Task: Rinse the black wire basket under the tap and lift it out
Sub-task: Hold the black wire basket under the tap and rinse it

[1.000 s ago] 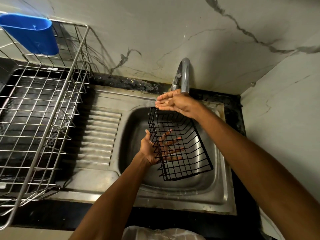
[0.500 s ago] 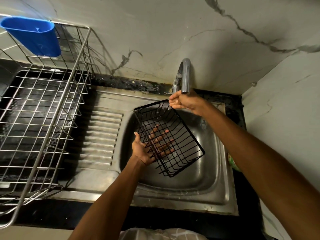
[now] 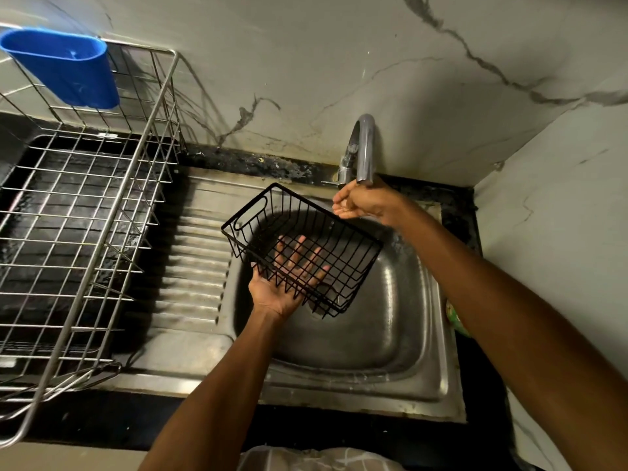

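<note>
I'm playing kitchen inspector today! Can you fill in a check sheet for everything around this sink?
Surface: steel sink with a ribbed drainboard on its left, set in a dark counter.
Job's things: black wire basket held tilted over the sink bowl, below and left of the tap; whether water is running cannot be told.
Clutter: green item at the sink's right edge, too hidden to name.
Hands: left hand supports the basket from beneath, fingers spread; right hand holds its far rim under the spout.
Cables: nothing seen.
Surroundings: metal dish rack on the left with a blue holder on it; marble-look walls.
</note>
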